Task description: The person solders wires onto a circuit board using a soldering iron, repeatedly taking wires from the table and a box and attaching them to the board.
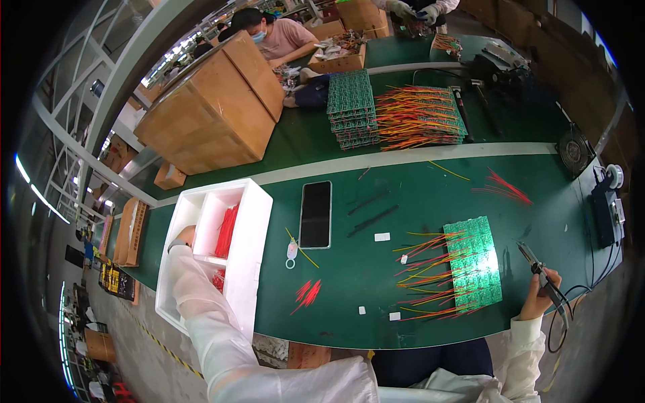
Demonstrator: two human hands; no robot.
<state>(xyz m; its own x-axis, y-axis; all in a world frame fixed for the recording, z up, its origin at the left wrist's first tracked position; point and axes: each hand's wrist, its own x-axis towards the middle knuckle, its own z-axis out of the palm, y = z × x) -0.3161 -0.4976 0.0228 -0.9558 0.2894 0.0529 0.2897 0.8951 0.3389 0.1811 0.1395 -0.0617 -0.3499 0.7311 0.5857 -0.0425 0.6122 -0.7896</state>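
My left hand [186, 236] reaches into a compartment of the white foam box [263, 221] at the left, and its fingers are hidden by the wall. Red wires [227, 232] fill the neighbouring compartment. At the right, my right hand [537, 295] is closed around a corded soldering iron [535, 265], its tip pointing up and left. Just left of it lies a green circuit board panel [476, 265]. Red and yellow wires [430, 275] stick out from the panel's left side over the green table [356, 289].
A phone [316, 215], a small bottle with a ring [291, 252] and short red wires [307, 296] lie mid-table. Loose red wires [507, 187] lie farther right. Beyond stand stacked circuit boards [351, 107] and a large carton [208, 111]. A control box [608, 211] stands at the right edge.
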